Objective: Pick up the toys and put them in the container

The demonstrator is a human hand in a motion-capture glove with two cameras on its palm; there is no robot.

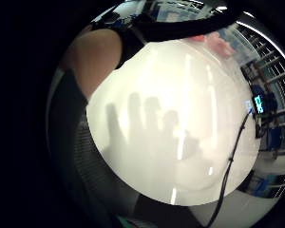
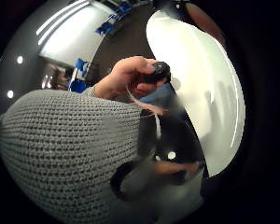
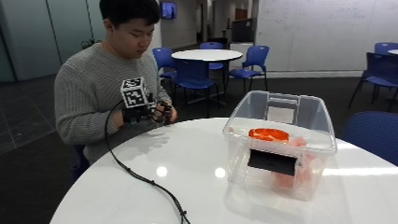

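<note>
A clear plastic container (image 3: 239, 163) stands on the right part of the round white table (image 3: 187, 177). Inside it lie an orange round toy (image 3: 268, 134) and pink toys (image 3: 300, 172). I see no toy lying loose on the table. My gloved right hand (image 3: 144, 114) is held above the table's near edge, close to the person's chest and well left of the container. It holds nothing, and its shadow (image 1: 147, 123) on the table (image 1: 194, 95) shows straight, spread fingers. The bare left hand (image 3: 168, 113) is beside it and pinches a small black thing (image 2: 159, 71).
The person's grey sleeve (image 2: 60, 149) fills much of the thumb side palm view. A blue chair (image 3: 373, 130) stands just right of the table. Farther back are another round table (image 3: 205, 54) and blue chairs (image 3: 252, 63).
</note>
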